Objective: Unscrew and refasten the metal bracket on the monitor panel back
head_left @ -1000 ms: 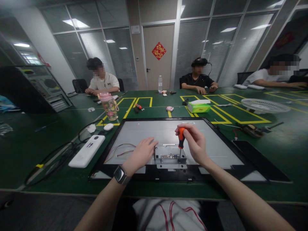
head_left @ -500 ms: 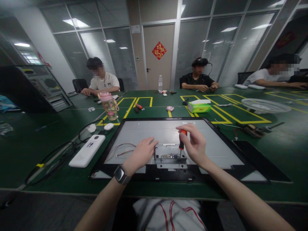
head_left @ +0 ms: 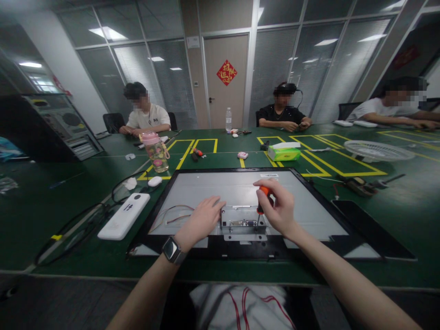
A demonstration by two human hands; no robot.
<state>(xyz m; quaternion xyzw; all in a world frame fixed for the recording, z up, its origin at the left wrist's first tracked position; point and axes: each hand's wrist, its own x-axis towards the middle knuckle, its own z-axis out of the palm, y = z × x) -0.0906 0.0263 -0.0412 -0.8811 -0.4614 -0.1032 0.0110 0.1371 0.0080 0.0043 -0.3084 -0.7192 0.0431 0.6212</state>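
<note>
A flat display panel point(head_left: 192, 188) with a black frame lies on the table in front of me, its grey back upward. Near its front edge sits a metal bracket point(head_left: 237, 213) with a row of video ports. My right hand point(head_left: 280, 206) is closed around a screwdriver point(head_left: 260, 210) with an orange and black handle. It stands nearly upright, its tip down at the bracket's right side by the ports. My left hand point(head_left: 202, 215) lies flat, fingers stretched, its fingertips at the bracket's left edge. Thin coloured wires point(head_left: 173, 211) lie on the panel left of that hand.
A white power bank point(head_left: 124, 216) and black cables point(head_left: 74, 229) lie left of the panel. Behind stand a pink-lidded bottle point(head_left: 154, 153) and a green tissue pack point(head_left: 283, 152). A long black strip point(head_left: 373, 229) lies at right. Several people sit across the table.
My right hand and the screwdriver handle have shifted very slightly, with the fingers curled a little differently on the handle. My left hand stays where it was.
</note>
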